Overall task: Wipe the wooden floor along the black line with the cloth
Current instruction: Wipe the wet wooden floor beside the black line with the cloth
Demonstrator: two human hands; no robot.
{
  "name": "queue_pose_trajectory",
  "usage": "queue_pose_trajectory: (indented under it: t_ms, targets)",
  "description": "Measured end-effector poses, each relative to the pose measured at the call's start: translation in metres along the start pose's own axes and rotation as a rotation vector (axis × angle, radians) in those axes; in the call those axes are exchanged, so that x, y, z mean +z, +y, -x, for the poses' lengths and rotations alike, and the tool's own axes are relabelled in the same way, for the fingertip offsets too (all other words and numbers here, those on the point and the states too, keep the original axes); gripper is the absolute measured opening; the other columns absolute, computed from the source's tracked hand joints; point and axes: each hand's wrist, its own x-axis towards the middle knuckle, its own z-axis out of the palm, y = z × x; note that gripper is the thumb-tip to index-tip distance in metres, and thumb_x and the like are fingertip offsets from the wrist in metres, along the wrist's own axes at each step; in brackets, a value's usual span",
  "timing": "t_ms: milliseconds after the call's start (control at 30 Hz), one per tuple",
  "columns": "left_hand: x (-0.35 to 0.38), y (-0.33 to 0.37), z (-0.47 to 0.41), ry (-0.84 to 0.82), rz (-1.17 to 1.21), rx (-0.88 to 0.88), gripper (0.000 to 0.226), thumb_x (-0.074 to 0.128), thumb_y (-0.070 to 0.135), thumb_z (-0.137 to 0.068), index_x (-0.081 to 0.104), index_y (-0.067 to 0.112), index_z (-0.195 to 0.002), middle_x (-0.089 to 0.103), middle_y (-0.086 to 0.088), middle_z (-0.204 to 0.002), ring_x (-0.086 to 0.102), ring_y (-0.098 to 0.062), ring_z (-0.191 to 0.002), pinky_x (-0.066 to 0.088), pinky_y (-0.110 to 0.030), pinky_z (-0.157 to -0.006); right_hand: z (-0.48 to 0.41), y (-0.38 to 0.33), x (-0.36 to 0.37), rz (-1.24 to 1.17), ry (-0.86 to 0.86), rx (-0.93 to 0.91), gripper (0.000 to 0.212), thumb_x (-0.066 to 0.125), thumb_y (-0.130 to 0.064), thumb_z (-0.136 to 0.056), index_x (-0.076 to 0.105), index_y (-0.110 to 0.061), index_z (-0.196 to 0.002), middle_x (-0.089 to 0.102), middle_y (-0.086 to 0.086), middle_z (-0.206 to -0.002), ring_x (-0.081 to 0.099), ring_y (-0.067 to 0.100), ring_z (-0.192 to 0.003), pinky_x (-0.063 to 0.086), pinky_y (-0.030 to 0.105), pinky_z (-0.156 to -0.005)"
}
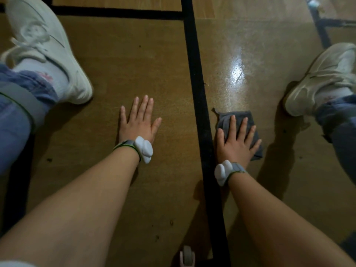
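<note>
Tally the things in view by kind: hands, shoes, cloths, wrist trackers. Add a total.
Hands: 2 (left hand, right hand)
Shoes: 2 (left shoe, right shoe)
Cloths: 1 (grey cloth)
Wrist trackers: 2 (left tracker, right tracker)
Total: 7

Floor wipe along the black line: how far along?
Done, apparently: floor right of the black line shines wet ahead of the cloth. In hand: right hand presses the cloth flat beside the line; left hand rests on the floor. Left: the dull, speckled side left of the line.
</note>
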Motion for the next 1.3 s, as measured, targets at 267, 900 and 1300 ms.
queue_pose_trajectory:
  t_ms: [267,900,1300]
  targets:
    - [0.008,0.009,0.032,0.115,0.131,-0.110,0.065,0.017,0.053,-0.100,-0.004,0.025,-0.156,-0.008,0.007,-0.163,-0.011,-0.015,-0.149,-0.004,-0.050,-0.120,0.082,-0.067,0.026,0.074,-0.125,-0.319,0.065,0.009,-0.061,-0.099,-0.025,-0.039,-0.149,-0.034,0.001,-0.157,-0.034,0.028,-0.143,-0.017,0.059,-0.114]
    - [0.030,0.010,0.087,0.017,-0.034,0.059,0.070,-0.001,0.058,-0.094,-0.020,0.023,-0.152,-0.025,0.006,-0.159,-0.023,-0.015,-0.146,-0.007,-0.051,-0.119,0.046,0.050,0.001,-0.037,-0.074,-0.007,0.062,0.015,-0.063,-0.099,-0.013,-0.047,-0.151,-0.019,-0.009,-0.163,-0.019,0.020,-0.149,-0.011,0.051,-0.119]
    - [0.029,0.011,0.088,0.015,-0.046,0.056,0.067,0.003,0.055,-0.098,-0.020,0.022,-0.151,-0.023,0.004,-0.160,-0.022,-0.016,-0.147,-0.007,-0.052,-0.119,0.121,-0.023,0.038,0.048,-0.067,-0.173,0.065,0.004,-0.062,-0.097,-0.025,-0.037,-0.149,-0.032,0.001,-0.158,-0.029,0.028,-0.145,-0.015,0.058,-0.116]
